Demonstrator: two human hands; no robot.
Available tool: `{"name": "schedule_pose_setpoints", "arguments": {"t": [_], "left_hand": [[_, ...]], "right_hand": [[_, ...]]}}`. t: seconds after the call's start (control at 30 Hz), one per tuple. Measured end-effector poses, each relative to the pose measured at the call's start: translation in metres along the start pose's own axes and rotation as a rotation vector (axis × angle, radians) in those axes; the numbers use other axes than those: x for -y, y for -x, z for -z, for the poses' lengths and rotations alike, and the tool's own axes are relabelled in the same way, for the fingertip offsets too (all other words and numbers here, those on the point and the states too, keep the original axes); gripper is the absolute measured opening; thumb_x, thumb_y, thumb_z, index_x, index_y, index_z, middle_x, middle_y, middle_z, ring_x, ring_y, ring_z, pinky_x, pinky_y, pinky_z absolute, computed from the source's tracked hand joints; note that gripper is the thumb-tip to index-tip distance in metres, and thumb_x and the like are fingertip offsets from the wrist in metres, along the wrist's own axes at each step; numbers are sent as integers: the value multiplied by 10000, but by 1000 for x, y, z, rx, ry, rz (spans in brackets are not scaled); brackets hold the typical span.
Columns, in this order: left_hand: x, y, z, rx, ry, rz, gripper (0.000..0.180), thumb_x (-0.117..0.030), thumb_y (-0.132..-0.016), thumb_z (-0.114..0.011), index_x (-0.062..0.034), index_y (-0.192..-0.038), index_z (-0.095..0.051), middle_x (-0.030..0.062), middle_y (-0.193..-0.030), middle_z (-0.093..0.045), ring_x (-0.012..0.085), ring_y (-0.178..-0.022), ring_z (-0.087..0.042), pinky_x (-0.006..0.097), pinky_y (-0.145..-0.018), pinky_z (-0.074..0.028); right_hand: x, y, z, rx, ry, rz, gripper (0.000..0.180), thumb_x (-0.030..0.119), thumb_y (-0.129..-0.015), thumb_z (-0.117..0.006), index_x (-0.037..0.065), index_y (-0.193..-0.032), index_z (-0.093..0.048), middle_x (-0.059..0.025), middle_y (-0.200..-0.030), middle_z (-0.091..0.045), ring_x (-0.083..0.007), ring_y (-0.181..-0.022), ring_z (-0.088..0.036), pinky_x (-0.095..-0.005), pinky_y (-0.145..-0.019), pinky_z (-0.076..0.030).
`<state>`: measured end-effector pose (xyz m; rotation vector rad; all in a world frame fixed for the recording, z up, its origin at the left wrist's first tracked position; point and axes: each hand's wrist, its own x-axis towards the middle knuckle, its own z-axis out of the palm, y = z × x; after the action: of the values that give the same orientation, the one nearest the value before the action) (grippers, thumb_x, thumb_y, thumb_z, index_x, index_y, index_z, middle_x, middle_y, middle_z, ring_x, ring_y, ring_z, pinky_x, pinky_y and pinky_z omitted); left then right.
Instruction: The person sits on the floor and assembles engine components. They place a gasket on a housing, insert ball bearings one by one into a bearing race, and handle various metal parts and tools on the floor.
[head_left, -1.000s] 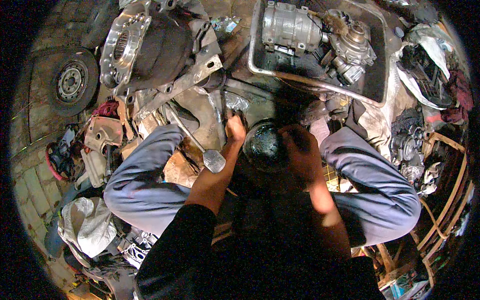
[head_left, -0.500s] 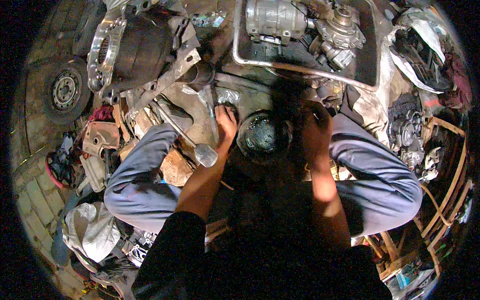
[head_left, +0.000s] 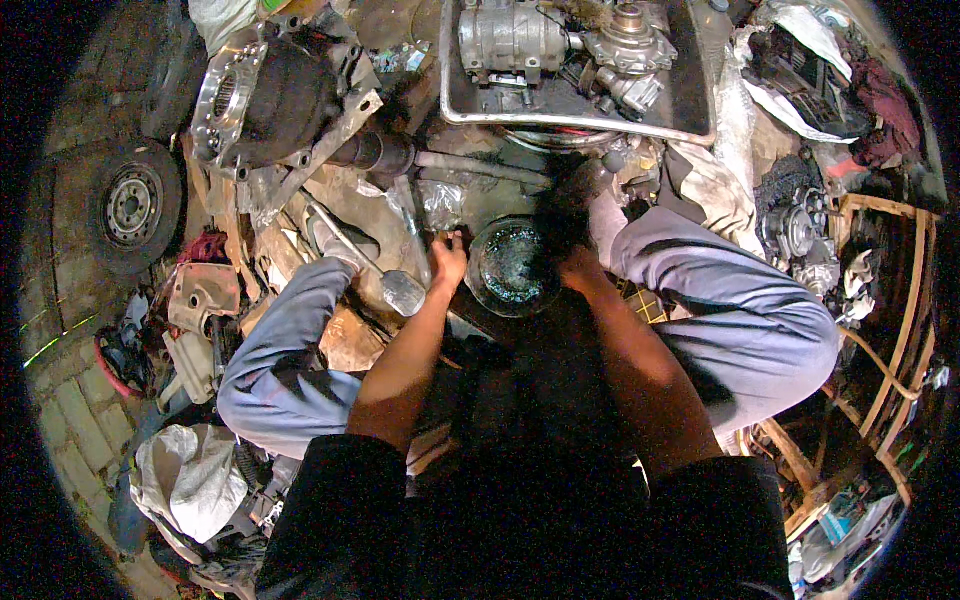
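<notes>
A round dark bowl-shaped metal part [head_left: 513,267] with a wet, glinting inside sits on the ground between my knees. My left hand [head_left: 447,260] grips its left rim, fingers curled over the edge. My right hand [head_left: 568,235] is dark with grease and blurred at the part's upper right edge; whether it holds anything is unclear. A hammer [head_left: 402,292] with a metal head lies just left of my left hand.
A metal tray [head_left: 690,120] holding a compressor [head_left: 512,40] and other engine parts stands ahead. A large housing with a shaft [head_left: 290,100] lies at upper left, a wheel [head_left: 132,205] at far left. Rags, scrap and a wooden frame [head_left: 890,330] crowd the sides.
The view has tilted down, so the tray moved toward the top. My right hand shifted up and left over the round part's far edge. My left hand stayed on the rim.
</notes>
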<state>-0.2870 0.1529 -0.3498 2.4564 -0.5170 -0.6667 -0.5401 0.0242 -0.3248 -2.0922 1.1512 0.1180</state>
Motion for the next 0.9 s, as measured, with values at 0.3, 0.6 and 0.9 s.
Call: {"name": "schedule_pose_setpoints", "arguments": {"t": [0.3, 0.6, 0.9], "left_hand": [[29, -14, 11, -283, 154, -109, 286, -262, -978, -578, 1, -899, -660, 172, -750, -686, 338, -702, -654, 414, -675, -490], [9, -15, 15, -319, 228, -62, 234, -232, -972, -629, -5, -933, -669, 152, -797, -696, 284, -675, -641, 397, -641, -493], [20, -22, 12, -106, 756, 105, 184, -192, -979, -640, -21, -913, -649, 90, -871, -689, 216, -799, -639, 351, -741, -498]], "right_hand": [[20, -37, 3, 148, 173, 96, 409, 388, -872, -640, 40, -1084, -672, -216, -1048, -699, -404, -988, -675, -491, -854, -537], [11, -45, 1, 108, -110, 58, 391, 242, -837, -691, 26, -1160, -649, -254, -1152, -665, -463, -1080, -611, -477, -889, -515], [40, -29, 33, 153, -177, -127, 339, 233, -883, -632, -13, -1116, -642, -260, -1076, -682, -460, -1034, -632, -492, -879, -515]]}}
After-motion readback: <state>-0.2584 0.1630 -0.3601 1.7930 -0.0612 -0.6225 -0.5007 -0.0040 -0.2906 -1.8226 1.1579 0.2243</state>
